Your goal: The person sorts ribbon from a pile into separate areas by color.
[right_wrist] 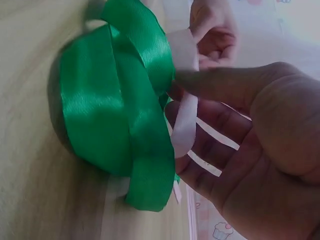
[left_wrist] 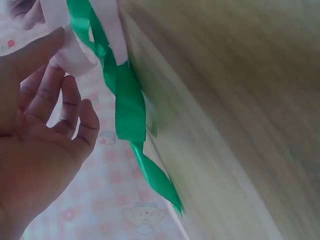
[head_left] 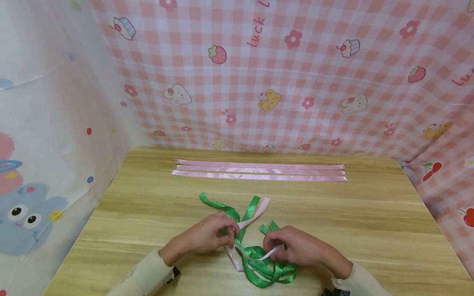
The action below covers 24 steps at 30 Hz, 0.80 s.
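Green ribbon loops sit on surface btwn my hands: left hand & right hand both pinching pink ribbon, best kept taut & flat, w/o twisting.

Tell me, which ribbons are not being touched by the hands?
The three long pink ribbons lying flat and straight, side by side, at the table's far edge; the looped green and pink ribbons are held.

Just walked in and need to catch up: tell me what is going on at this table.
A person is working a bundle of green ribbon loops with a pink ribbon strip run through it. The left hand pinches the ribbons where they cross; the right hand pinches the pink strip at the loops. Three pink strips lie flat further back on the wooden table.
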Each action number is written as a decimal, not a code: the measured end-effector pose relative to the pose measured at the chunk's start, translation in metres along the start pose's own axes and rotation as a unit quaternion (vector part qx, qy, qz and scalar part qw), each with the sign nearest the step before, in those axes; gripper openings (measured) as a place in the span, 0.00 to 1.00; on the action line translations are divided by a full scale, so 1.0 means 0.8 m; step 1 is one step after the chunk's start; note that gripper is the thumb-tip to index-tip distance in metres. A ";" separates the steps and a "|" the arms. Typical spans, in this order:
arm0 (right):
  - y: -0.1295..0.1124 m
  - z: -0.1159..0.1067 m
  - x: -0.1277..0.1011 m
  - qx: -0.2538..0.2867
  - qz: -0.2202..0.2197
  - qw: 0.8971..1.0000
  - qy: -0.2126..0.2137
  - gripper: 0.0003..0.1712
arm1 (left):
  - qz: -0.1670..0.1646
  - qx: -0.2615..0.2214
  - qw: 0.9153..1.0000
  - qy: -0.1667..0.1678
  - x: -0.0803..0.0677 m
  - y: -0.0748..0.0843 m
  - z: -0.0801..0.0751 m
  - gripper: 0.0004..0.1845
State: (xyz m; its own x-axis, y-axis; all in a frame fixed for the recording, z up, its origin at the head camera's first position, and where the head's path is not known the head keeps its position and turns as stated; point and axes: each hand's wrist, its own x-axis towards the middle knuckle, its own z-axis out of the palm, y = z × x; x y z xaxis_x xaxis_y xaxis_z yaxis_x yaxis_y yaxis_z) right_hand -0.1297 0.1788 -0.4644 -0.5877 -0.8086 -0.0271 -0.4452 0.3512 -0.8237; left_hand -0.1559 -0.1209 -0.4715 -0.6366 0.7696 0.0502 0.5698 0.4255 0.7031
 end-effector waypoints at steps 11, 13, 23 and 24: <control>0.002 -0.027 -0.007 0.149 0.006 0.986 0.070 0.06 | -0.009 -0.220 0.971 0.097 0.000 0.020 -0.019 0.08; 0.003 -0.033 -0.008 0.184 -0.011 0.980 0.081 0.07 | -0.012 -0.240 0.964 0.111 0.001 0.024 -0.024 0.08; 0.001 -0.042 -0.003 0.237 -0.011 0.961 0.142 0.13 | -0.021 -0.155 0.985 0.076 0.000 0.036 -0.049 0.18; -0.001 -0.042 -0.002 0.239 -0.009 0.960 0.145 0.13 | -0.021 -0.153 0.985 0.072 -0.001 0.037 -0.052 0.19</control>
State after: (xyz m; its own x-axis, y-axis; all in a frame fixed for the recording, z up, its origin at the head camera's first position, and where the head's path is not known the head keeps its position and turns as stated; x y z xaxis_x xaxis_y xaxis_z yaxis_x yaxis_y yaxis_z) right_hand -0.1510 0.1957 -0.4449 -0.7771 -0.6229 0.0905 -0.1363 0.0262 -0.9903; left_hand -0.1601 -0.1282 -0.4212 -0.7352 0.6702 0.1013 0.3719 0.2740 0.8869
